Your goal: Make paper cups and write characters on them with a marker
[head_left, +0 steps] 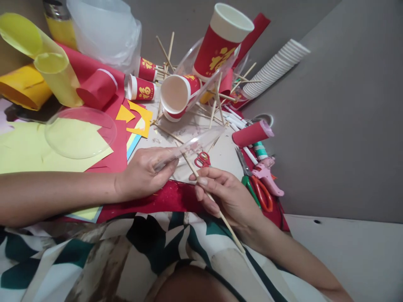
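My left hand [154,170] is closed on a clear plastic disc [201,141], which is tilted nearly edge-on. Between the thumb and fingers of my right hand [223,191] is a thin wooden stick [231,233]. The stick slants up to the left, its upper end at the disc's near edge; whether they touch I cannot tell. Small red-handled scissors [202,159] lie just beyond my right fingertips. Behind the disc stands a structure of red paper cups [217,50], clear discs and crossed wooden sticks [218,100].
Rolled yellow paper [59,77], red paper [113,140] and another clear disc [80,134] lie left. Stacked white cups [277,67] lean at the back right. On the right are large scissors [262,195], a pink glue gun [267,178] and a red paper roll [252,134].
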Demonstrator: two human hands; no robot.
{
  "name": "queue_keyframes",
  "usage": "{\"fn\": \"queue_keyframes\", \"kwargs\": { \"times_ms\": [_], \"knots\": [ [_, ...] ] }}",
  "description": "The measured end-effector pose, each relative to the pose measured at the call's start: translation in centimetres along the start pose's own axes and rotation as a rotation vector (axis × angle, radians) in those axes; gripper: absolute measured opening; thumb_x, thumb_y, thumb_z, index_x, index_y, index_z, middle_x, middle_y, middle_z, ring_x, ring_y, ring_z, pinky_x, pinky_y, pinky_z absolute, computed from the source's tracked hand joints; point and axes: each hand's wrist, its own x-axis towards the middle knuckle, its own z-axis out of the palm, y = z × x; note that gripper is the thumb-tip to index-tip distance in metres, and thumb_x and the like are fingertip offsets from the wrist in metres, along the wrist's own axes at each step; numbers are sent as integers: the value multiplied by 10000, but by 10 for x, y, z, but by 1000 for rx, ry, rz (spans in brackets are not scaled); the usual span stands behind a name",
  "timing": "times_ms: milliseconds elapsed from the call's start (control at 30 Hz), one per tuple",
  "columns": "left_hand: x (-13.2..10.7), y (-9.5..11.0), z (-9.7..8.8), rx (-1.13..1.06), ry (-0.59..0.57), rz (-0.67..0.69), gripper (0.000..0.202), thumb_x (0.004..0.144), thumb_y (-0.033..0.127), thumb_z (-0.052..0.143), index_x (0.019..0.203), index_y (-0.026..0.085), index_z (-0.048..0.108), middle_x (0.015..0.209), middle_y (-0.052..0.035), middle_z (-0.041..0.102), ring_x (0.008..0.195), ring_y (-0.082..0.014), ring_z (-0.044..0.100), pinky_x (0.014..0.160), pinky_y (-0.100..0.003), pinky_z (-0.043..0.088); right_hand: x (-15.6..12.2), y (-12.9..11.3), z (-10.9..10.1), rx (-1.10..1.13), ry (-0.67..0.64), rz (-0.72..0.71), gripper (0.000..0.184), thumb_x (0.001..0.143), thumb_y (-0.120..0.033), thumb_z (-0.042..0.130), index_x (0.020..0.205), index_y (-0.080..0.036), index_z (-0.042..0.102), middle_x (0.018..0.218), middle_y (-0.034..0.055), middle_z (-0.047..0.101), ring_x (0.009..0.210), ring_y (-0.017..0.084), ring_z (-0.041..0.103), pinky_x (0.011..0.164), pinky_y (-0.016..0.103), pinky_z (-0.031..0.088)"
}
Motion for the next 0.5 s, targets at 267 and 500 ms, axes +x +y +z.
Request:
{"fn": "queue_keyframes", "kwargs": {
  "times_ms": [267, 500],
  "knots": [
    [-2, 5, -4, 38, -52, 52, 347, 969, 168, 532, 1226, 245, 752, 1165, -36, 809, 1053, -142, 771, 962, -224, 575, -3, -7, -1, 183, -141, 106, 118, 887, -258, 717, 915, -144, 729, 469, -95, 512, 283, -12, 141, 281, 90, 229],
    [-6, 4, -5, -7, -115, 152, 417, 930, 129, 522, 1280, 259, 711, 1248, -49, 781, 1154, -171, 746, 1020, -281, 581, 2, -6, 6, 220, -186, 130, 111, 869, -266, 717, 875, -159, 686, 464, -121, 437, 294, -15, 122, 294, 79, 227]
  ]
}}
